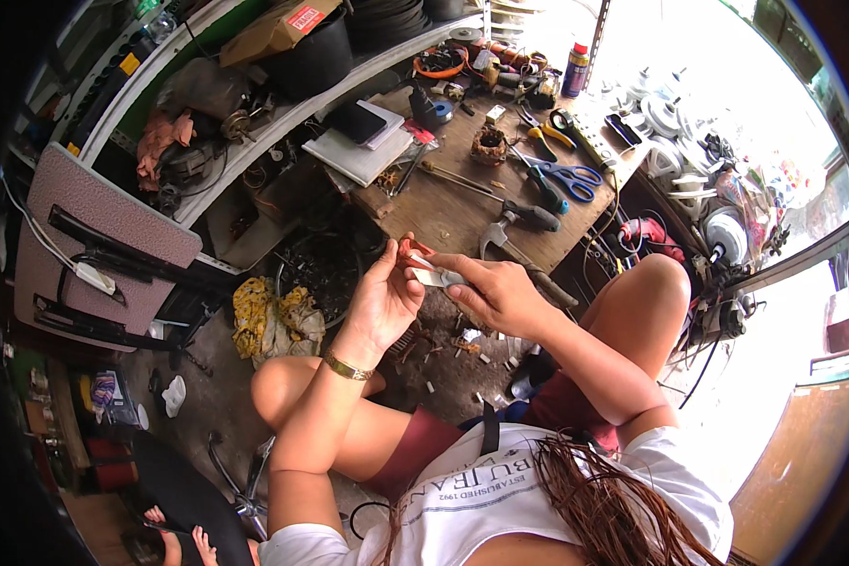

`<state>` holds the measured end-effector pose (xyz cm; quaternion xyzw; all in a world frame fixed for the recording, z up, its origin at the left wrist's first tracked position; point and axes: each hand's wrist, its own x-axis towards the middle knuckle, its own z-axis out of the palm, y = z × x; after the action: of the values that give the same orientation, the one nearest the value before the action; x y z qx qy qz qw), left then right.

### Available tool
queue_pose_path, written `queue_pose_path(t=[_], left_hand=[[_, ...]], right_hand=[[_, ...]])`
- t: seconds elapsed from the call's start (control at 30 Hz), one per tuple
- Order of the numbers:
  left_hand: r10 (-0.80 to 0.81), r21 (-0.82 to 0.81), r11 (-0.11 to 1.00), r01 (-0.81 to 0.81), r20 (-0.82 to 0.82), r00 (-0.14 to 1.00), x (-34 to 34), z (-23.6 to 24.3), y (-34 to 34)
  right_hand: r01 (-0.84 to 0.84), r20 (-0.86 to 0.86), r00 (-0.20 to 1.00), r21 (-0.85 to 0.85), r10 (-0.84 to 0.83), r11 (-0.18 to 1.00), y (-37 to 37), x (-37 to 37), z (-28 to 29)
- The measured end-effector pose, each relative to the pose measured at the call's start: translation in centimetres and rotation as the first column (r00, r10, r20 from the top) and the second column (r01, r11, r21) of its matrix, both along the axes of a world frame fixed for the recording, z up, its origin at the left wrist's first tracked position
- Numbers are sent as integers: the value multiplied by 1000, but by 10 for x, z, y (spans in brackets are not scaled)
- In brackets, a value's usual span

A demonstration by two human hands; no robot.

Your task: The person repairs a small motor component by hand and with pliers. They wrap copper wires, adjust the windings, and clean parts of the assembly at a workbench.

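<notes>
In front of me, above the near edge of the workbench, my two hands meet. My left hand (379, 304) pinches a small reddish-brown piece (413, 253) between thumb and fingers. My right hand (502, 294) grips a short, pale flat piece (428, 277), its exact kind too small to tell. The pale piece lies against or just beside the reddish-brown one; I cannot tell whether they touch. On the bench just beyond my right hand rests a hammer (496, 232) with a dark handle.
Blue-handled scissors (575, 179), screwdrivers (549, 192), yellow-handled pliers (555, 134) and a brown wound core (489, 146) lie on the wooden bench (448, 219). A spray can (575, 72) stands behind them. White fan parts (665, 118) are piled right. A yellow cloth (255, 316) lies lower left.
</notes>
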<state>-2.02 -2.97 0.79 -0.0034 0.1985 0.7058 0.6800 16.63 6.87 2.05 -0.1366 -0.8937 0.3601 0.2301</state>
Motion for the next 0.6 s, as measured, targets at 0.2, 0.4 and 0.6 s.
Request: queue_pose_path(t=[0.2, 0.4, 0.6], left_hand=[[-27, -42, 999, 27, 15, 1000, 2, 11, 0], [-46, 4, 999, 46, 51, 998, 2, 9, -1], [23, -72, 997, -23, -5, 1000, 2, 7, -1]], right_hand=[[18, -35, 999, 67, -15, 998, 0, 0, -1], [21, -39, 999, 49, -19, 999, -3, 0, 0], [94, -66, 994, 114, -86, 989, -9, -4, -1]])
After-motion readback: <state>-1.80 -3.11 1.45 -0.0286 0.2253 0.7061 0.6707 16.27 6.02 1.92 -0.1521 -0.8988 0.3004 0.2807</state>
